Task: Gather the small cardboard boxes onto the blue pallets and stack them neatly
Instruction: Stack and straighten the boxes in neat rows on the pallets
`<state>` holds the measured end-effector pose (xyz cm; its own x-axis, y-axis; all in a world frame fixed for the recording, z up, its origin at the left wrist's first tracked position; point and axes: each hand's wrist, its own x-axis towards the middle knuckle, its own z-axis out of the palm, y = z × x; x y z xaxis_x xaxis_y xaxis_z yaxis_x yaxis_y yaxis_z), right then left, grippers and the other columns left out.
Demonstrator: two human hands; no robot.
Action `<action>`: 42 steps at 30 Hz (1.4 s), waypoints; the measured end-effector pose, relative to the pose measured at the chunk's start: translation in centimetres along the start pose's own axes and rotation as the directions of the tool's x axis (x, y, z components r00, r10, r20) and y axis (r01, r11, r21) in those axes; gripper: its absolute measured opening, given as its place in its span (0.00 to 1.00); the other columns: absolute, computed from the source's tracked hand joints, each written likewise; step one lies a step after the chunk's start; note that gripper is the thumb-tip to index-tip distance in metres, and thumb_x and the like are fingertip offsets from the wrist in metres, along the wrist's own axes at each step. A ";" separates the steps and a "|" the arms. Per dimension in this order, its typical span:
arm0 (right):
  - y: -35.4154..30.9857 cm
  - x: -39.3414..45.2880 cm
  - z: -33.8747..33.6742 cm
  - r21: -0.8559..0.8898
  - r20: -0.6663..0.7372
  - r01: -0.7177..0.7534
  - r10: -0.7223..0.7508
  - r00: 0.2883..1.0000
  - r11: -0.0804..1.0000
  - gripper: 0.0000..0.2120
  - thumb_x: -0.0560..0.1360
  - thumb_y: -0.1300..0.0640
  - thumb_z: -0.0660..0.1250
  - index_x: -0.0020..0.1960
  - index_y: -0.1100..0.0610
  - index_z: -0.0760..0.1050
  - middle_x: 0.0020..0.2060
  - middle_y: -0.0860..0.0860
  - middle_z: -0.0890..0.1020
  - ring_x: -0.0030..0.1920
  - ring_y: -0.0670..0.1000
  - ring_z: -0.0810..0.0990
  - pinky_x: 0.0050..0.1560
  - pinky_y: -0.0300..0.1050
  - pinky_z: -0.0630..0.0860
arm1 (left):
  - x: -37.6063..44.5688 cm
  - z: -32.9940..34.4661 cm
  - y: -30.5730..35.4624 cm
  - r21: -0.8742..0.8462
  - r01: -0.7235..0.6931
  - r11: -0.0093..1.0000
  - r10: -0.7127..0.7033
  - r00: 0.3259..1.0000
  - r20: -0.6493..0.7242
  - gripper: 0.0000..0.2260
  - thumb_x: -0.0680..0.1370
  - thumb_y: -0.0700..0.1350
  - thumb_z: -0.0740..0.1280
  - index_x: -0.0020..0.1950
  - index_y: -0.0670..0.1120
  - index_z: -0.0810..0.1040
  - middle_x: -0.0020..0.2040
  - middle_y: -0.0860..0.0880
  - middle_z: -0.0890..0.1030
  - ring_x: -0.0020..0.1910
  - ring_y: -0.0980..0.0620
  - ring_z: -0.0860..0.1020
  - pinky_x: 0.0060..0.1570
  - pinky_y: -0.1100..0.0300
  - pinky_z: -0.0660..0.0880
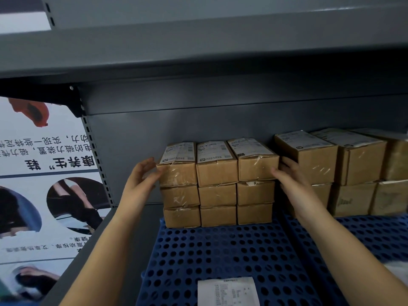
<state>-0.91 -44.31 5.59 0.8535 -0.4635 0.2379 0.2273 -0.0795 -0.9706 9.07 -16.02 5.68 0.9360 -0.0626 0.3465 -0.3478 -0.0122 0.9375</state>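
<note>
Poster (pixel 44 184) left of the box stack (pixel 217 184) showing mirrored Chinese headline characters, apparently 康美生 and 鞋, white shipping labels (pixel 213 152) lying atop the stack, print too small to read, paper slip (pixel 228 291) lying before the stack, illegible

Between both grips, on the pallet (pixel 220 250): box stack (pixel 217 184). Right of right grip (pixel 293 184): second stack (pixel 353 168).

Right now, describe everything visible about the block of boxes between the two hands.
The block of boxes is nine small brown cardboard boxes, three wide and three high, sealed with clear tape, the top row bearing white printed labels. It stands upright at the back of the left blue pallet, close to the grey shelf wall. The left hand touches its left side, the right hand its right.
</note>
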 end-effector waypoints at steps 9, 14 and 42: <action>-1.4 -4.1 -1.5 -0.339 -0.040 0.238 -0.267 0.963 0.910 0.27 0.75 0.53 0.66 0.72 0.47 0.61 0.69 0.46 0.66 0.68 0.44 0.64 0.65 0.38 0.61 | -3.6 2.1 3.2 0.370 -0.368 0.853 0.413 0.909 -0.048 0.20 0.70 0.51 0.67 0.61 0.53 0.71 0.55 0.61 0.74 0.56 0.58 0.72 0.56 0.64 0.66; -1.7 -4.2 -4.7 -0.486 0.042 0.341 -0.368 0.929 0.805 0.24 0.75 0.54 0.66 0.69 0.49 0.64 0.60 0.38 0.66 0.55 0.31 0.65 0.56 0.20 0.59 | -6.4 8.1 4.7 0.335 -0.420 0.843 0.410 0.906 0.103 0.19 0.72 0.52 0.68 0.62 0.58 0.71 0.56 0.59 0.76 0.56 0.65 0.72 0.50 0.74 0.68; 3.6 5.9 -30.2 -0.184 -0.110 -0.050 0.030 0.993 0.982 0.37 0.73 0.50 0.69 0.76 0.49 0.54 0.70 0.51 0.65 0.68 0.52 0.68 0.68 0.54 0.67 | -7.6 33.2 1.4 -0.123 0.234 0.964 -0.234 0.972 0.019 0.29 0.78 0.56 0.61 0.76 0.55 0.53 0.70 0.51 0.67 0.67 0.50 0.68 0.63 0.53 0.66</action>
<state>-9.24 -73.94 2.35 0.8034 -0.5599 0.2027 0.0941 -0.2168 -0.9717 -0.37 -48.67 3.25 0.9901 -0.0770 0.1169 -0.1093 0.0967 0.9893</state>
